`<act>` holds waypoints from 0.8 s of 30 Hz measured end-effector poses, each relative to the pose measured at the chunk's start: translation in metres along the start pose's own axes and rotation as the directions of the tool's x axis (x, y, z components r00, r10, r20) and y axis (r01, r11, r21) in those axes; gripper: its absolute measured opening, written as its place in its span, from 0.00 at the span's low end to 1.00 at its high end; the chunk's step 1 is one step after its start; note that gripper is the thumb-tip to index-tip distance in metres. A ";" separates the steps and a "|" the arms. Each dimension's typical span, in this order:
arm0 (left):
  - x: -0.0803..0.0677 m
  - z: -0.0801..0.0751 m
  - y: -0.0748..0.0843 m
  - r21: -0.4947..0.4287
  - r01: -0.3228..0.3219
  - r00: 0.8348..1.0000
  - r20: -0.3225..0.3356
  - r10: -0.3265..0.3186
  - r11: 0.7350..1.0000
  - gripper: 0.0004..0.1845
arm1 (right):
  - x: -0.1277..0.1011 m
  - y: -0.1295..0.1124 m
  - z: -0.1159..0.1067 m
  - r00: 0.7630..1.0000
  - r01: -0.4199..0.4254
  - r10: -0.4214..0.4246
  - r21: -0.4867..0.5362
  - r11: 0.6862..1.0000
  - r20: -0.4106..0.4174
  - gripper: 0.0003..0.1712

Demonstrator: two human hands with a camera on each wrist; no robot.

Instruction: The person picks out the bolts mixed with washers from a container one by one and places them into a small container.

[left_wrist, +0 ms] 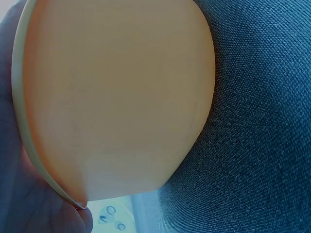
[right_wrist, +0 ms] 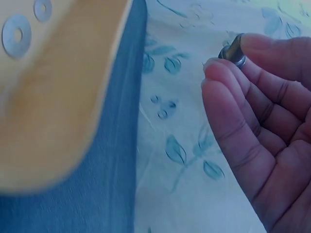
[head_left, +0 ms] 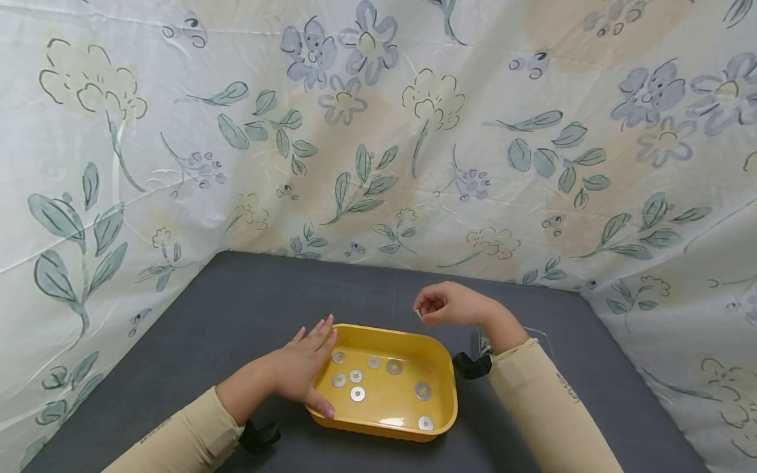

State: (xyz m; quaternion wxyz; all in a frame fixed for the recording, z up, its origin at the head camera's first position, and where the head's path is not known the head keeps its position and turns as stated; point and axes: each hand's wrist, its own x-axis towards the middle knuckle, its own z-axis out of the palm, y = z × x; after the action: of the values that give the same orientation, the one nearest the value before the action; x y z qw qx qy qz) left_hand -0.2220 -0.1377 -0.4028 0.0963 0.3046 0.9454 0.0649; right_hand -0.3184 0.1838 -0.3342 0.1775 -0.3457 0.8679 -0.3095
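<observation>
My left hand (head_left: 298, 369) rests on the left rim of a yellow plastic tray (head_left: 362, 428), its fingers spread and fairly straight, the thumb at the near corner. In the left wrist view the tray's outer wall (left_wrist: 126, 102) fills the middle. Several flat metal washers (head_left: 357, 394) of different sizes lie apart on the tray's floor. Beyond the tray's far right corner, my right hand (head_left: 454, 304) pinches a small metal bolt-like piece (right_wrist: 235, 51) between thumb and fingertips, held in the air. Part of that piece is covered by the fingers.
A clear container (head_left: 543, 340) with small metal pieces (head_left: 485, 343) stands right of the tray, partly hidden by the right forearm. Dark grey cloth (head_left: 260, 289) covers the table. A floral curtain (head_left: 378, 144) hangs behind and at both sides.
</observation>
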 end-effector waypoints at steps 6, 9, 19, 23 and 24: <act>0.001 0.000 0.000 0.004 0.006 1.000 0.006 -0.006 1.000 0.72 | -0.016 0.010 -0.014 0.998 -0.043 0.046 0.053 0.998 -0.047 0.12; 0.001 0.001 0.000 0.003 0.008 1.000 0.007 -0.008 1.000 0.72 | -0.022 0.017 -0.020 0.995 -0.063 0.069 0.076 0.995 -0.078 0.15; 0.002 0.002 -0.001 0.010 -0.005 1.000 0.000 0.005 1.000 0.72 | -0.039 0.038 -0.032 0.975 -0.134 0.156 0.138 0.981 -0.161 0.14; 0.002 0.002 -0.002 0.011 0.001 1.000 0.006 -0.001 1.000 0.72 | -0.046 0.048 -0.035 0.968 -0.154 0.182 0.159 0.975 -0.173 0.14; 0.003 0.003 -0.002 0.012 0.004 1.000 0.007 -0.004 1.000 0.72 | -0.048 0.051 -0.035 0.967 -0.161 0.189 0.165 0.973 -0.173 0.14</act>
State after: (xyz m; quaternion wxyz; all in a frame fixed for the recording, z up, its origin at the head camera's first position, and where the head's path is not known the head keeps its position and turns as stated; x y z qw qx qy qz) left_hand -0.2245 -0.1375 -0.4062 0.0982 0.3036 0.9459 0.0581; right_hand -0.3285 0.2614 -0.3369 0.1469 -0.2226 0.8822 -0.3882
